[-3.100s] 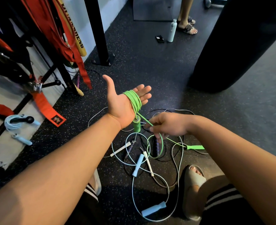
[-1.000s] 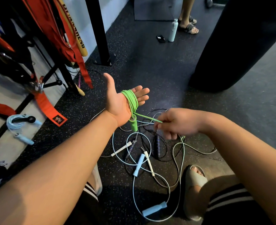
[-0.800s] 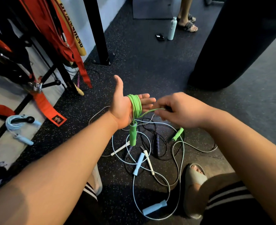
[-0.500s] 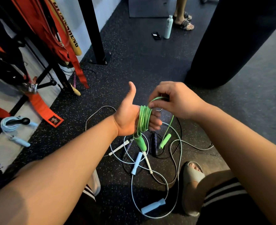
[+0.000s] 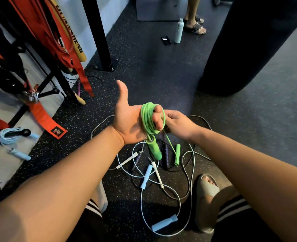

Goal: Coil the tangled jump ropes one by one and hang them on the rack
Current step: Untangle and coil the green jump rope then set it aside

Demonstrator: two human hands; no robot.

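Round the fingers (image 5: 157, 118) of the left hand (image 5: 126, 119) sits the green jump rope (image 5: 148, 119), coiled tight, fingers curled over it. Right hand (image 5: 177, 124) pinches a strand right at those fingertips. Both handles (image 5: 154, 151) dangle just below, tangled ropes (image 5: 144, 180) on the floor (image 5: 161, 75) underneath.

**Head view.** Single view from a head-worn wide-angle camera, facing forward and steeply down onto the tangle of ropes (image 5: 146, 177) on the floor (image 5: 161, 81). Left hand (image 5: 128, 123) and right hand (image 5: 179, 125), sharing the green rope (image 5: 147, 119), lie close to the lens, directly above the tangle. The rack (image 5: 48, 92) stands left of it, a black bag (image 5: 245, 46) beyond it to the right.
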